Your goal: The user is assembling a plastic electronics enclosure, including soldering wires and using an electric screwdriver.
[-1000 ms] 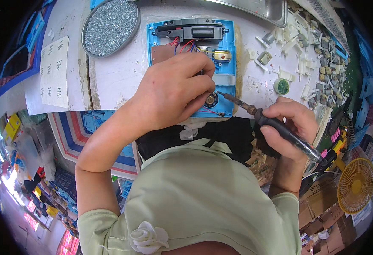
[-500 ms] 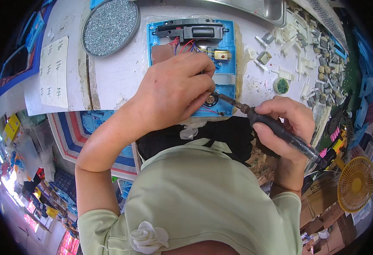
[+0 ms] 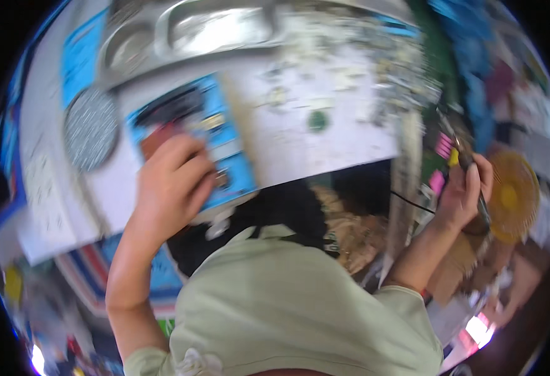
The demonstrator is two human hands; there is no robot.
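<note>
My left hand (image 3: 178, 178) rests over a blue plastic housing (image 3: 234, 172), its fingers curled together above a reddish-brown board (image 3: 157, 139). Whatever those fingers pinch is hidden. Inside the housing are a black part (image 3: 173, 106) at the far side, a small gold-coloured motor (image 3: 213, 121) and a round speaker-like part (image 3: 222, 179) beside my fingertips. Far off to the right, past the table's edge, my right hand (image 3: 466, 191) grips a soldering iron (image 3: 465, 150) by its dark handle, its tip pointing away from me. The picture is smeared by motion.
A round tray of small metal screws (image 3: 91, 130) stands left of the housing, with a metal tray (image 3: 218, 28) behind. Loose white and grey parts (image 3: 350, 62) and a green round thing (image 3: 317, 121) lie right. A yellow fan (image 3: 510, 195) stands near my right hand; a black cord (image 3: 413, 203) hangs nearby.
My right hand has carried the soldering iron away from the housing, out to the right. My left hand stays at the housing. The whole view has swung to the right.
</note>
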